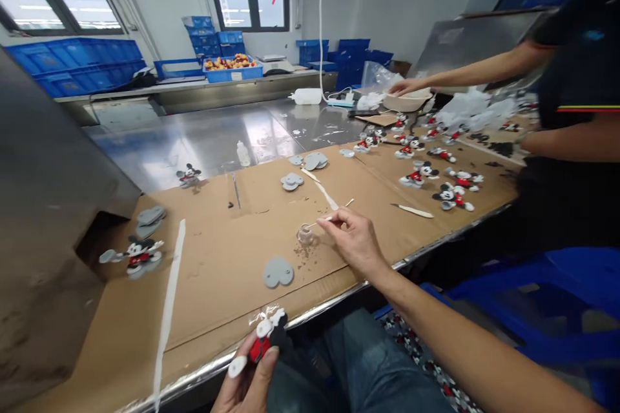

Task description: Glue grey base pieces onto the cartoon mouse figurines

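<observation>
My left hand [252,377] is closed around a mouse figurine [261,348] with a red body, black and white parts, at the table's front edge. My right hand [356,239] pinches a cotton swab [314,224]; one end reaches the mouth of a small glass jar [305,235]. Whether that tip touches liquid cannot be made out. Dark specks lie around the jar. Nearer to me is a grey heart-shaped base plate [278,272]. Beyond the jar are more grey base plates [316,161] and a white strip-like tool [320,187].
A finished-looking figurine [140,255] stands at left on a grey base. Several figurines [419,174] fill the right side near a craft knife [413,210]. A co-worker's hand [409,86] is at a bowl [407,102]. A small bottle [243,153] stands farther back.
</observation>
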### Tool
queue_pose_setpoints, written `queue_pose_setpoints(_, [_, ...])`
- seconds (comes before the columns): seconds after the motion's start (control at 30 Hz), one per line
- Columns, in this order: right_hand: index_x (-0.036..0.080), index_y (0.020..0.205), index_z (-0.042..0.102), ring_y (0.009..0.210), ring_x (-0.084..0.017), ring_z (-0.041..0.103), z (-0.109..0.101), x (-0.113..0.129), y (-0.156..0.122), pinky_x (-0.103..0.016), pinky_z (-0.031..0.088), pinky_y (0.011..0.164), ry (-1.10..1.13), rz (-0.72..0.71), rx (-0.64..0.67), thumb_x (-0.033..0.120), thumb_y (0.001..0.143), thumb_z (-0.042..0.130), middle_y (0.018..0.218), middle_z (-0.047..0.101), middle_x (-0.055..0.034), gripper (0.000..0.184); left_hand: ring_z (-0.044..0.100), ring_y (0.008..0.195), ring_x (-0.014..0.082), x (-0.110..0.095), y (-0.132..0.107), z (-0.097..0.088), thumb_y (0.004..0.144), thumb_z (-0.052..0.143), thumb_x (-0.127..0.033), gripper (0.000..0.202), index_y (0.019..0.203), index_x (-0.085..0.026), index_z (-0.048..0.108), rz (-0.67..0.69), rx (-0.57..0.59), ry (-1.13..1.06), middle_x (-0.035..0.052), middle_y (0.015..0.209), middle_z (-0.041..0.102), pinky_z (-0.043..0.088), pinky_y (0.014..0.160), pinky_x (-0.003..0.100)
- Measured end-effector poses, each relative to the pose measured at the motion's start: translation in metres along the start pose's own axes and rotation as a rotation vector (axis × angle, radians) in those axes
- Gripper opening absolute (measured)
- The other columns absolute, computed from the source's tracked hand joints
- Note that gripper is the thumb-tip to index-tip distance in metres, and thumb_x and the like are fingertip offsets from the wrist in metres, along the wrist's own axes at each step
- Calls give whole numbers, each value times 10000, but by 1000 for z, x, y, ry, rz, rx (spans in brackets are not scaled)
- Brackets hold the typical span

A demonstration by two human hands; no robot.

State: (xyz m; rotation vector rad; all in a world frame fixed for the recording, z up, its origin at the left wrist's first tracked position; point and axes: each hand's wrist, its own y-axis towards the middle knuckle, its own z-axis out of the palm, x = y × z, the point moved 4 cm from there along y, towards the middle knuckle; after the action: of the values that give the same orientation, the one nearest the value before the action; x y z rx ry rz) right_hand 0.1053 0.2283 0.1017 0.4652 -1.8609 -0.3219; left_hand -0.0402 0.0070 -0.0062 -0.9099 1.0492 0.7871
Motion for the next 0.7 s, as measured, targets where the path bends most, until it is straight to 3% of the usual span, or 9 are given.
queue_pose_setpoints(0.17, [181, 694, 694, 660, -156, 577, 3, 13, -5, -287, 451, 684, 74, 15, -3, 280, 805, 682, 700, 665, -13, 150, 743, 742, 179, 1, -1, -1, 491, 937, -346, 460, 874, -148, 778, -33, -65, -35, 28, 779, 788, 599, 717, 165])
queue_pose_setpoints(0.33, [177, 664, 659, 684, -149, 618, 32, 30, -29, -259, 467, 644, 217, 31, 140, 237, 809, 689, 708, 656, -7, 159, 744, 805, 205, 3, -2, -4, 552, 911, -381, 486, 958, -157, 764, 32, -19, 25, 30, 818, 788, 607, 786, 223])
queue_pose_setpoints(0.5, [161, 677, 678, 640, -137, 571, 58, 27, -46, -266, 432, 635, 60, -9, 264, 152, 801, 706, 677, 647, -8, 128, 741, 839, 216, 10, 2, -8, 586, 889, -415, 492, 989, -166, 757, 30, 3, 44, 33, 838, 785, 615, 777, 242])
queue_pose_setpoints(0.7, [162, 657, 656, 583, -118, 536, 64, 18, -50, -259, 405, 597, 20, -5, 293, 159, 797, 725, 683, 641, -1, 156, 739, 843, 219, 7, 0, -6, 594, 886, -413, 481, 987, -168, 756, 52, -7, 61, 26, 825, 782, 609, 832, 289])
